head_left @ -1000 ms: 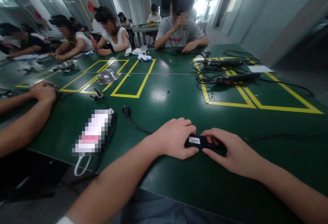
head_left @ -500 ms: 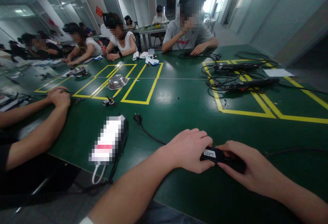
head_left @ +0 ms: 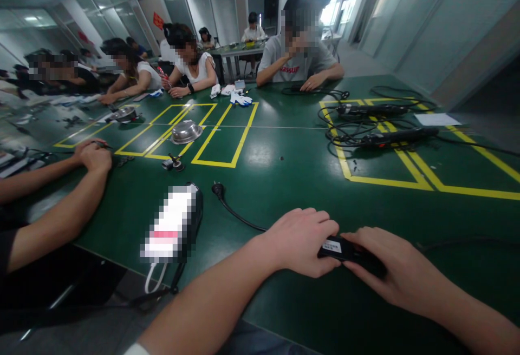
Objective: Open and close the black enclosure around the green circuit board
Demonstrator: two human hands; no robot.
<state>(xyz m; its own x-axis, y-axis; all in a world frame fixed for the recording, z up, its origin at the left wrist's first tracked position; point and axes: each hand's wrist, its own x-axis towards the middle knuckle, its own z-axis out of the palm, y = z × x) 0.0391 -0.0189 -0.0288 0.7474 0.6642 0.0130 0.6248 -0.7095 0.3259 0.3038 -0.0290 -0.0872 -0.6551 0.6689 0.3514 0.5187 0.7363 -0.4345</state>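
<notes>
A slim black device with a white label (head_left: 341, 249) lies on the green table (head_left: 284, 182) near its front edge. My left hand (head_left: 300, 241) is curled over its left end, fingers closed round it. My right hand (head_left: 385, 265) covers its right end, fingers bent over it. A black cable with a plug (head_left: 219, 188) runs from under my left hand toward the table's middle.
A pixelated object on a dark case (head_left: 173, 228) lies left of my hands. A neighbour's clasped hands (head_left: 92, 155) rest at the left. A metal bowl (head_left: 186, 131), gloves (head_left: 239, 97), yellow tape boxes and black tools with tangled cables (head_left: 382, 127) lie further back. Several people sit opposite.
The view shifted since the earliest frame, so my hands sit lower and further right. Both hands stay on the black device; in the last half second almost nothing moved.
</notes>
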